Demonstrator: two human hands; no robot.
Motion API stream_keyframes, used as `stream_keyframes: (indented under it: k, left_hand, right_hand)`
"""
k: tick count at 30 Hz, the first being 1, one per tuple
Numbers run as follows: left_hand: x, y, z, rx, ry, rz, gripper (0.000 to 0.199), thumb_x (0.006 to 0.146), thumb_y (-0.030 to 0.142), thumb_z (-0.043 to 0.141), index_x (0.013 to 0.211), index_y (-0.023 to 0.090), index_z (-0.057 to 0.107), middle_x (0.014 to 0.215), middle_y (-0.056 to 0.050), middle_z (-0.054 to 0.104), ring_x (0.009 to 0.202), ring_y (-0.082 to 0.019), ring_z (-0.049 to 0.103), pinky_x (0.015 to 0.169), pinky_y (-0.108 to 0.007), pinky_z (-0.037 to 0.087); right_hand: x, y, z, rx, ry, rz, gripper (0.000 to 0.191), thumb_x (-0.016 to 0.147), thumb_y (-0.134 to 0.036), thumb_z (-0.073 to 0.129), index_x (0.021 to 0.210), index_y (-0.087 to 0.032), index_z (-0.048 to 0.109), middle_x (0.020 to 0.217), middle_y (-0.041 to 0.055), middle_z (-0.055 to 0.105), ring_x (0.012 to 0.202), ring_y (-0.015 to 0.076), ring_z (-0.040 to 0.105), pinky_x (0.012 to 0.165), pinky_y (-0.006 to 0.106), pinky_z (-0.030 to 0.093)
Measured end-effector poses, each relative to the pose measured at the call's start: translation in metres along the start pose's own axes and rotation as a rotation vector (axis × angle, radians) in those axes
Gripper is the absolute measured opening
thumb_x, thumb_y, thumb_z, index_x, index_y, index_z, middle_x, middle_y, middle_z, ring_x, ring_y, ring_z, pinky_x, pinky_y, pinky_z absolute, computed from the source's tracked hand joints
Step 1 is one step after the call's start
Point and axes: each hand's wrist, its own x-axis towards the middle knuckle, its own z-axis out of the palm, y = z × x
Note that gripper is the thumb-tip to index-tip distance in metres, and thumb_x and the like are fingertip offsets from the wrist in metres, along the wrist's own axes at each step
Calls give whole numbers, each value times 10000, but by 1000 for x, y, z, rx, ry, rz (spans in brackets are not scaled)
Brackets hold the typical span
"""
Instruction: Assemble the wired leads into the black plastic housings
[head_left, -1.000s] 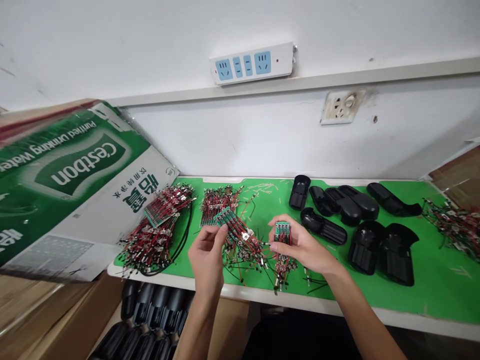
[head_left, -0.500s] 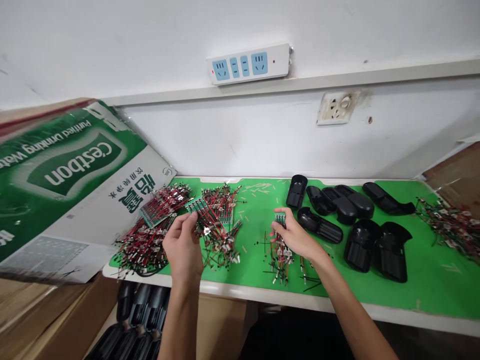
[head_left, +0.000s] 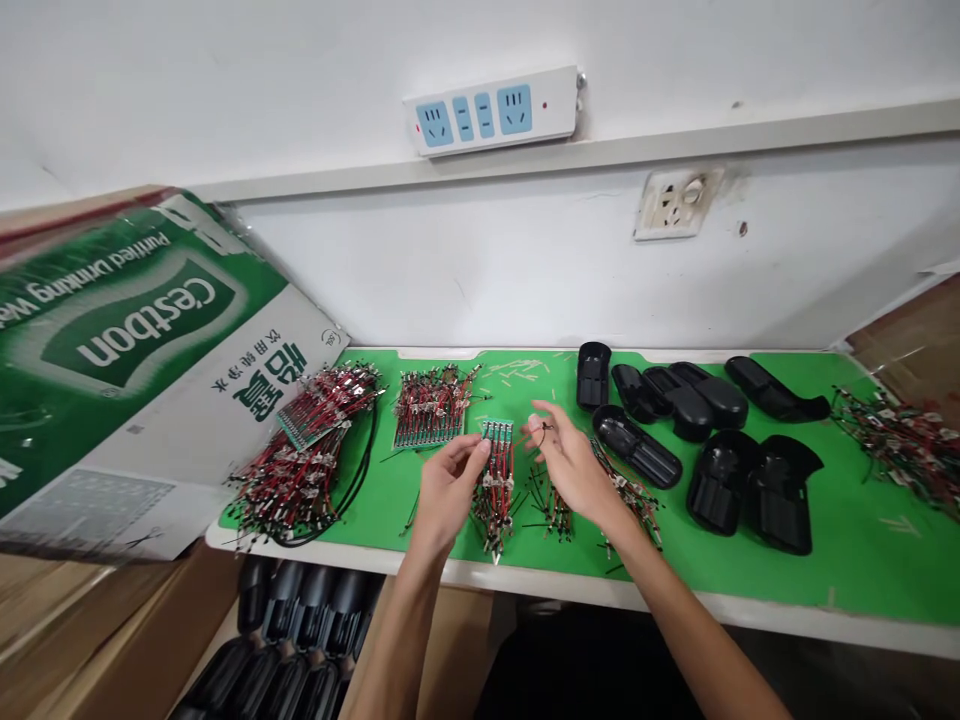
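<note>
My left hand (head_left: pixel 454 485) pinches the edge of a small green circuit board (head_left: pixel 497 432) between thumb and fingers. Red wires with small metal parts hang from this board toward the table's front edge. Just to its right, my right hand (head_left: pixel 570 465) has loosely curled fingers with a thin dark wire (head_left: pixel 544 428) at their tips. Below that hand lies a wire bundle (head_left: pixel 556 512), its upper end hidden by the hand. Another wire bundle (head_left: pixel 634 495) lies partly behind my right wrist.
Wired boards form a large pile (head_left: pixel 300 470) at left and a smaller pile (head_left: pixel 431 405) at centre. Black plastic shells (head_left: pixel 720 480) and more wires (head_left: pixel 900 440) lie rightward on the green mat (head_left: pixel 870 580). A carton (head_left: pixel 150 380) leans at left; shells (head_left: pixel 300 610) fill a box below.
My left hand has moved right and down from the centre pile, with a board now in front of me. My right hand, earlier gripping a small wired board, has shifted slightly left with its fingers looser.
</note>
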Motion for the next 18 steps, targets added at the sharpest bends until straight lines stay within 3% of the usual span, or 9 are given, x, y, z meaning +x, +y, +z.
stream_keyframes:
  k: [3,7,12,18]
  left_hand:
    - [2,-5,3,40,-33,9,369,693,459,864,894,164,771,850,-59,768,774,-161,670,768,-275,528]
    - [7,-13,6,80,-28,-2,360,672,450,876,854,151,794,824,-76,776,713,-169,664,707,-282,525]
    - [13,-21,7,150,-11,-7,349,677,464,855,793,140,799,826,-106,783,704,-196,677,693,-300,533]
    - [20,-19,-5,146,-107,-5,389,659,504,874,820,159,794,760,-66,750,677,-162,632,642,-265,497]
  right_hand:
    - [7,3,8,219,-151,133,513,988,-616,548,1231,-180,666,991,93,707,866,235,669,697,346,569]
    - [13,14,17,80,-130,17,356,952,-508,636,924,-167,733,892,81,743,802,233,678,730,340,531]
    - [12,20,20,-32,-71,-62,270,966,-395,605,942,-170,753,865,90,752,733,235,670,668,332,511]
    - [18,23,10,10,-94,-34,312,941,-468,655,1009,-191,780,1002,82,756,915,246,672,832,368,512]
